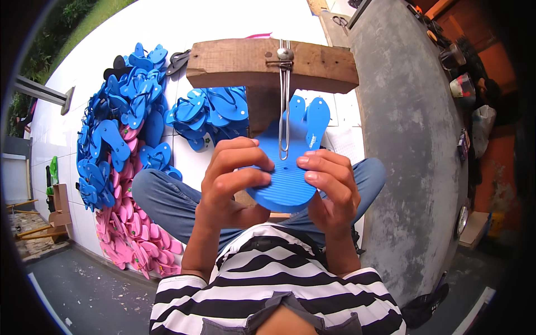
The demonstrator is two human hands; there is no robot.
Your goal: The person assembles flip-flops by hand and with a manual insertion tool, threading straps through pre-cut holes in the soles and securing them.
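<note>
Both grips loaded: left grip (pixel 226 184) pinches the left edge of the blue sole (pixel 279 192), right grip (pixel 339 192) its right edge. Sole's on the person's side of the wooden beam (pixel 234 64), ribbed face up. Wire loop (pixel 284 111) runs from beam over sole, tip near the hole (pixel 285 167); can't tell if touching. I'd keep sole square to beam, support both edges evenly, fingers off wire.

Sole (pixel 282 190) is blue, ridge-lined; shirt (pixel 279 274) is striped black and white; sandal heap (pixel 109 137) blue, pink; beam (pixel 234 60) brown.
</note>
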